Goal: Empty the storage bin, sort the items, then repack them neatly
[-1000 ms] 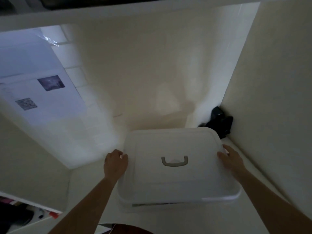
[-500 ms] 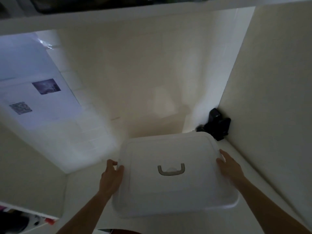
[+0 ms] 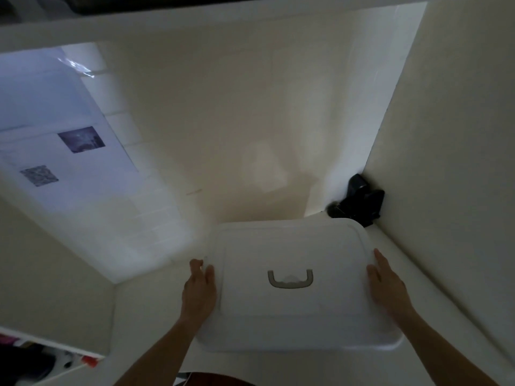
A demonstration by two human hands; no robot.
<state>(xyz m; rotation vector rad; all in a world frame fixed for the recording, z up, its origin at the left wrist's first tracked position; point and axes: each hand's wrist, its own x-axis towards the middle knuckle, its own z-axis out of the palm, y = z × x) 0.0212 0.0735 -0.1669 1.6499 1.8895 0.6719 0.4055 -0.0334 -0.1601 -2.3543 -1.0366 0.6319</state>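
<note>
Bin [image 3: 292, 310] lid edges held by left hand [image 3: 198, 291], right hand [image 3: 387, 285] flat.

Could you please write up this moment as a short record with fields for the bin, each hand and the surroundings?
bin: white storage bin on a white shelf
lid: on, with a grey handle at its centre
left hand: left hand against the bin's left edge
right hand: right hand flat on the bin's right edge
back corner: dark object behind the bin, kind unclear
contents: hidden
</note>
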